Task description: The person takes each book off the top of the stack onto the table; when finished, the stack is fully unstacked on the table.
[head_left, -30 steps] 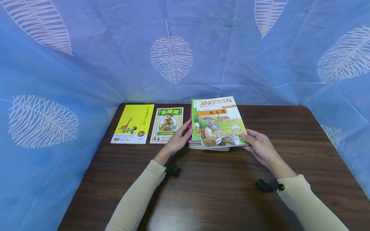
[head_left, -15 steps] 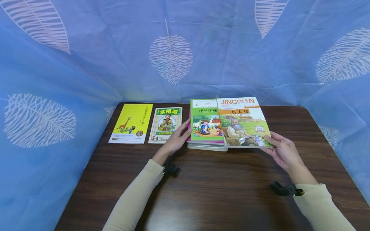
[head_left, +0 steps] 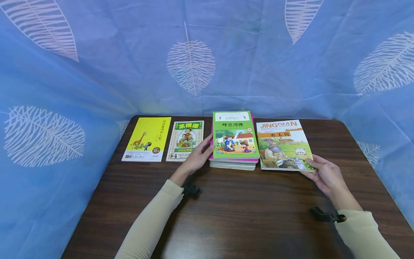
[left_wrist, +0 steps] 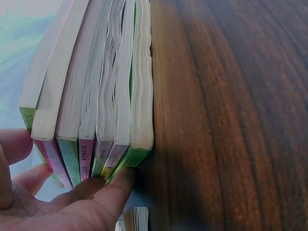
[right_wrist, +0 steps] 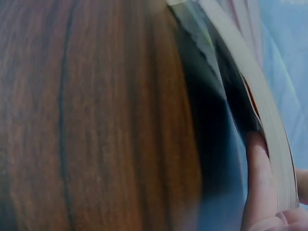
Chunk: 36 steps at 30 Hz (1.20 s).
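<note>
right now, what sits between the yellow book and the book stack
The head view shows a green-bordered book, then the left hand touching the stack.

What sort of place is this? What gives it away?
Likely a staged indoor tabletop setup, though the wider room is out of view: dark wood-grain table, blue leaf-print cloth hung around it, and a stack of books on top.

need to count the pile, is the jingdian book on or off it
Off: the JINGDIAN book is beside the stack, whose green top cover shows whole; the right hand holds the book.
</note>
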Available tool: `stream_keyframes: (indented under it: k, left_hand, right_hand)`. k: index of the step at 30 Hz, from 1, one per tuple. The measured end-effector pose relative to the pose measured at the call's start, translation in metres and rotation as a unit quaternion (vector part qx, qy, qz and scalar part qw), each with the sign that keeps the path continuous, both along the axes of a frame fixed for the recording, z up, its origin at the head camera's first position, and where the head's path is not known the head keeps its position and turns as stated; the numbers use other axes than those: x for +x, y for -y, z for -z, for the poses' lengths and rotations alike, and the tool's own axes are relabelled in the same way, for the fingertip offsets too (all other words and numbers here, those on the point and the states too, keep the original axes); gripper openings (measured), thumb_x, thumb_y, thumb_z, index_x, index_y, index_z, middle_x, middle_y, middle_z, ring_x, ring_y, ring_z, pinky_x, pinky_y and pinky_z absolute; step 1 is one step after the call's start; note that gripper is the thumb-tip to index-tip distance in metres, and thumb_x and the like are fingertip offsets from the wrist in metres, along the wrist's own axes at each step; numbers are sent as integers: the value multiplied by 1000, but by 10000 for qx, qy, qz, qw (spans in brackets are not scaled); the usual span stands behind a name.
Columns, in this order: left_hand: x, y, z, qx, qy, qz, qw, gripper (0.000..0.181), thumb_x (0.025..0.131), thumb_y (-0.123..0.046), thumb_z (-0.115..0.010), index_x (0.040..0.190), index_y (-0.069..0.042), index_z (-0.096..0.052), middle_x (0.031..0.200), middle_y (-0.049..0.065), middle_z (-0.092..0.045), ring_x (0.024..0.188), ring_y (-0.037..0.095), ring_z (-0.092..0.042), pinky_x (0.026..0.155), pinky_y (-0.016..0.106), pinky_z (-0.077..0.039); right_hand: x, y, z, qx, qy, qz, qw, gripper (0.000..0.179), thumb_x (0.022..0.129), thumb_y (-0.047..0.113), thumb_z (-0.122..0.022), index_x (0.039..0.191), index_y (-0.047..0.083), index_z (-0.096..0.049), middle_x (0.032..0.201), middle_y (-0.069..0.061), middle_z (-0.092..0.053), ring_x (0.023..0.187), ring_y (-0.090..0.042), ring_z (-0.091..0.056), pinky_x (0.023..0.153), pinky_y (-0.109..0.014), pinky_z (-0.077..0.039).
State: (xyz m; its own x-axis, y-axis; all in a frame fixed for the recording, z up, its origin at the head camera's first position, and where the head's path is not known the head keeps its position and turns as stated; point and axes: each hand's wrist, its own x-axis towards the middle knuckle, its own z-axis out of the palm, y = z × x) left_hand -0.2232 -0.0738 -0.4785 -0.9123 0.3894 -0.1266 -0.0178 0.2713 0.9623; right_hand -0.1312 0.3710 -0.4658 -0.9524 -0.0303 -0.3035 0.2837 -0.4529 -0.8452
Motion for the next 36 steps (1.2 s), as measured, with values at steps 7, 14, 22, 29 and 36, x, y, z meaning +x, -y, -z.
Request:
stream_keyframes:
  k: [7, 14, 22, 29, 36]
  left_hand:
    - [0, -1, 3, 9, -12, 37, 10000, 59, 112, -43, -47, 166, -39, -26, 173, 7, -32, 159, 31, -33, 129, 52, -32]
    - [0, -2, 5, 60, -3, -10, 10000, 57, 112, -43, -48, 165, -41, -28, 174, 5, -31, 161, 30, -30, 130, 51, -29]
    - [0, -3, 4, 12, -13, -53, 10000, 57, 111, -45, -48, 165, -43, -28, 174, 3, -30, 162, 30, -28, 130, 52, -27]
    - [-1, -2, 2, -43, 9, -149, 9999, 57, 111, -45, -50, 164, -45, -29, 172, 2, -34, 162, 27, -28, 131, 52, -26]
    - [-1, 0, 4, -105, 35, -166, 9998, 57, 111, -44, -49, 164, -44, -29, 173, 3, -33, 161, 28, -29, 131, 51, -27]
  right_hand:
    - [-7, -2, 9, 745, 218, 184, 9968, 83, 106, 19, -63, 167, 2, -9, 102, 11, -78, 93, -6, -78, 80, -25, -64]
    - [-13, 0, 12, 1996, 541, 465, 9773, 79, 107, 28, -61, 166, -2, -17, 92, 20, -72, 82, 2, -76, 77, -21, -62]
    - [-19, -1, 16, 3260, 775, 803, 9388, 70, 106, 29, -62, 162, -2, -33, 81, 31, -66, 74, 8, -72, 70, -20, -62]
    - [-21, 1, 14, 4163, 789, 1185, 8980, 68, 99, 34, -73, 153, 0, -51, 73, 41, -62, 69, 14, -68, 63, -20, -61]
    - [-14, 1, 7, 4415, 467, 1112, 8891, 59, 102, 24, -69, 151, -4, -52, 79, 43, -61, 73, 18, -67, 66, -20, -62]
